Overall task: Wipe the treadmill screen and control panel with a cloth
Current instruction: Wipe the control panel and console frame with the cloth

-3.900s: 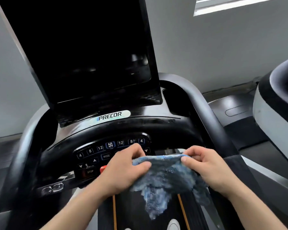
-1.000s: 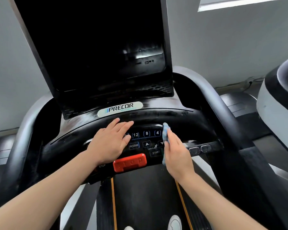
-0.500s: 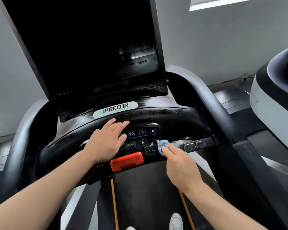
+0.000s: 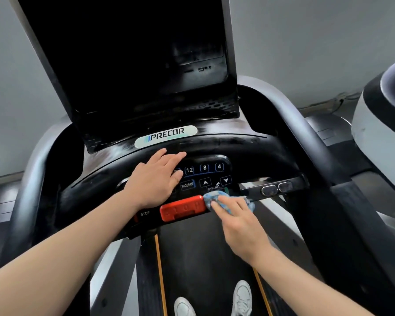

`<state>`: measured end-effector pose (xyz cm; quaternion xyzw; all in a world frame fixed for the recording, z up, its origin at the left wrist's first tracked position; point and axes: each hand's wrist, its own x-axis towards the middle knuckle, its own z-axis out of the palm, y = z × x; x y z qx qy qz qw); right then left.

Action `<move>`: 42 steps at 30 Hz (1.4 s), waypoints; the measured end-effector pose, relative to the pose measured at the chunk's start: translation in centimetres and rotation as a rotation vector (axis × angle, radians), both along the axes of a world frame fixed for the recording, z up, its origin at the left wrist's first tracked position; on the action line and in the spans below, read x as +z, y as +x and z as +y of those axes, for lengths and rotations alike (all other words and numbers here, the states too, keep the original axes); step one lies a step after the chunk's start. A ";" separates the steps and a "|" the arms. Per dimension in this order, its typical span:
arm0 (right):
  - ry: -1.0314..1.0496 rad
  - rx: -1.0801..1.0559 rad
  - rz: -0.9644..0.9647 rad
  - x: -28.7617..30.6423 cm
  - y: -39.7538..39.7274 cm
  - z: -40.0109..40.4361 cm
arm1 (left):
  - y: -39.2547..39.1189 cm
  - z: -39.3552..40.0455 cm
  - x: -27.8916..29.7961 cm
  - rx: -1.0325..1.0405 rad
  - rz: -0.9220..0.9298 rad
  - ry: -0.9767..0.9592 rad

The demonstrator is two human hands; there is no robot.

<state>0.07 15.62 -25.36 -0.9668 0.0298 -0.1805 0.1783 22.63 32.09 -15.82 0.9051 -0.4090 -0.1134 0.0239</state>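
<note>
The treadmill's big black screen [image 4: 123, 60] is dark and tilts up at the top centre. Below it curves the black control panel [image 4: 205, 172] with numbered keys, a PROGRAM key and arrow keys. My left hand [image 4: 155, 179] lies flat on the panel's left half, fingers straight, covering some keys. My right hand [image 4: 240, 222] presses a bunched blue cloth [image 4: 211, 198] against the panel's lower edge, just right of the red stop bar [image 4: 183, 207]. Most of the cloth is hidden under my fingers.
Black handrails [image 4: 306, 142] curve down both sides of the console. Two oval buttons [image 4: 276, 189] sit on the crossbar to the right. My white shoes [image 4: 243, 297] stand on the belt [image 4: 192, 258]. Another machine [image 4: 383, 124] stands at the right, against a grey wall.
My right hand has slid the cloth down and left, from the arrow and START keys to the panel's lower edge beside the red stop bar. My left hand has stayed flat on the panel.
</note>
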 end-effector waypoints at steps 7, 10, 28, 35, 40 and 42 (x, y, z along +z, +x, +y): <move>0.359 -0.298 -0.101 5.0 1.6 -2.3 | 0.1 0.2 -0.3 0.003 0.017 -0.023; 0.344 -0.359 -0.134 6.9 5.4 -3.4 | 0.0 0.2 -0.2 0.000 0.032 -0.023; 0.576 -0.390 -0.081 9.2 5.7 5.3 | 4.0 10.5 2.8 0.040 0.257 -0.235; 0.305 0.013 0.029 6.7 14.6 13.2 | 2.9 14.1 0.9 0.207 0.437 -0.475; 0.176 0.309 0.157 3.1 11.3 16.8 | 3.0 14.4 -0.2 0.325 0.626 -0.575; 0.117 0.366 0.296 2.5 9.6 17.4 | 3.0 14.6 -0.3 0.335 0.653 -0.579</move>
